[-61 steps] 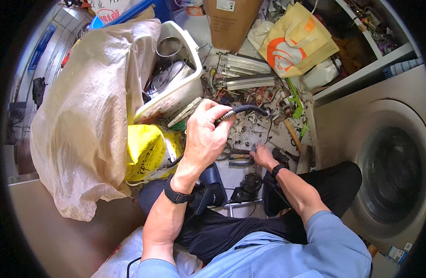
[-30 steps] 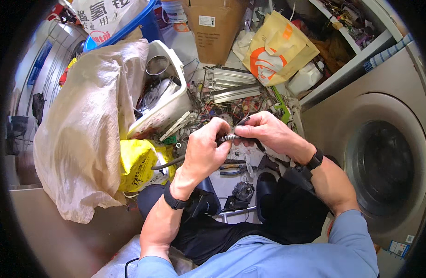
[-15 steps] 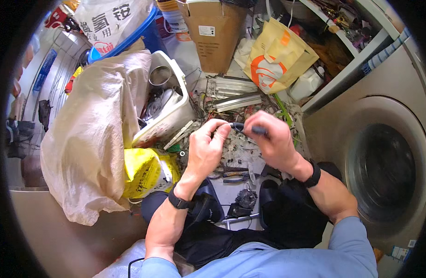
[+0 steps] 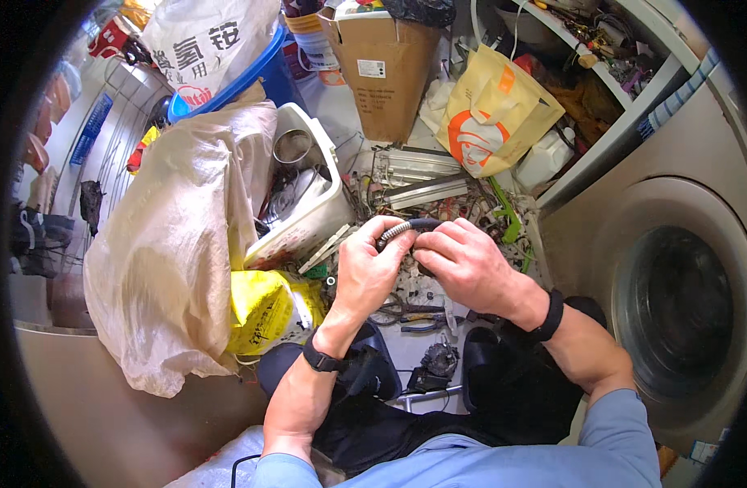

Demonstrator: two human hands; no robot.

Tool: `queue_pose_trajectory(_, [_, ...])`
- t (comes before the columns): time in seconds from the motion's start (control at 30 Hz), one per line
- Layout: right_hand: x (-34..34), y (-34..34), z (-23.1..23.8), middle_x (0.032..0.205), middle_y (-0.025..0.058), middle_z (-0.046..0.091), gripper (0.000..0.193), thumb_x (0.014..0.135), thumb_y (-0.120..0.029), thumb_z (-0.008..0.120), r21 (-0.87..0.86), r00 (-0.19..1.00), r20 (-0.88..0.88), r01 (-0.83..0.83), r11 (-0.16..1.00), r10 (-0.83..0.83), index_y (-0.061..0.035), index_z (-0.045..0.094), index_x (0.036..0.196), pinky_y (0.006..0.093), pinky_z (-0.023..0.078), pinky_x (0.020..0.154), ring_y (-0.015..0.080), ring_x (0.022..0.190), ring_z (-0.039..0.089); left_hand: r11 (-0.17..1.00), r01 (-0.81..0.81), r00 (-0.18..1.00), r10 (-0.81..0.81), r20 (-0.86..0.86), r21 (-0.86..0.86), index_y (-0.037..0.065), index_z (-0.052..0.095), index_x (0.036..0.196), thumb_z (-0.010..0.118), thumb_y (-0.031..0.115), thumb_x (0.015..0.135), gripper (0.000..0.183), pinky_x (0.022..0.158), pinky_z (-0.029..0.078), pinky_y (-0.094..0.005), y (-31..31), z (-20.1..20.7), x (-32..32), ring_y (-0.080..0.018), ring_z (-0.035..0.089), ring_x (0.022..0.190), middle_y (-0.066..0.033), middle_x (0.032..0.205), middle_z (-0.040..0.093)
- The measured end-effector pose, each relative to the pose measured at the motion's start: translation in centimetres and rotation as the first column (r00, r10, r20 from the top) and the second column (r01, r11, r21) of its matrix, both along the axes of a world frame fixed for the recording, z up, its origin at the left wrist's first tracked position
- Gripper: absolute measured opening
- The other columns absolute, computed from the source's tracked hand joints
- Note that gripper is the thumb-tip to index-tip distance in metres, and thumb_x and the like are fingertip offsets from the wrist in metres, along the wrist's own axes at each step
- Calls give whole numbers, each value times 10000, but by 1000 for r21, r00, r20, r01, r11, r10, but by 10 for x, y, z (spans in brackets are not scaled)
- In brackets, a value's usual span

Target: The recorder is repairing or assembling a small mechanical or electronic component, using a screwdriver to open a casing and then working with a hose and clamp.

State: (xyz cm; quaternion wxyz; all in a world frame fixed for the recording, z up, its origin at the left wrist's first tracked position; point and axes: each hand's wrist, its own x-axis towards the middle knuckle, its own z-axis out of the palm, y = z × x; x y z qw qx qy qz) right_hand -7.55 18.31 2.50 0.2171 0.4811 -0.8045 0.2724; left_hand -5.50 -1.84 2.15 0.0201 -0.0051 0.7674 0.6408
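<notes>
A short dark tube (image 4: 425,223) with a ribbed, silvery coiled section (image 4: 396,232) is held above the littered floor, bent in an arc between my hands. My left hand (image 4: 365,267) is closed, its thumb and fingers pinching the ribbed end. Closed around the dark end are the fingers of my right hand (image 4: 477,264), which hide much of it. The two hands nearly touch. Below them lie pliers (image 4: 422,324) and a dark round mechanical part (image 4: 440,358) on the floor between my feet.
Left stand a white bin (image 4: 334,195), a beige sack (image 4: 166,260) and a yellow bag (image 4: 268,309). A cardboard box (image 4: 390,89) and a tan carrier bag (image 4: 503,110) are farther off, beyond metal strips (image 4: 422,191). A front-loading washer (image 4: 589,244) borders the right.
My right hand has turned and come in closer to the left, its fingers now pinching the tube. The ribbed section shows more plainly. The whole view has shifted slightly.
</notes>
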Motion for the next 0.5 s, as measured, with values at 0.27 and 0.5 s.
queue_pose_trajectory(0.27, [-8, 7, 19, 960, 132, 670, 102, 934, -33, 710, -345, 976, 135, 208, 915, -170, -6, 704, 1031, 420, 540, 774, 324, 892, 662, 1000, 9, 993, -11, -119, -19, 9, 756, 1129, 713, 89, 966, 186, 676, 491, -248, 6, 1, -4, -38, 582, 761, 10, 825, 715])
queue_pose_trajectory(0.5, [3, 8, 3, 860, 176, 681, 176, 947, -145, 756, -251, 854, 514, 239, 938, -81, -1, 699, 1030, 424, 545, 665, 369, 754, 688, 996, -4, 986, -10, -168, -88, 13, 764, 1045, 655, -22, 898, 186, 634, 467, -247, 4, 8, 1, -49, 567, 725, 5, 780, 691])
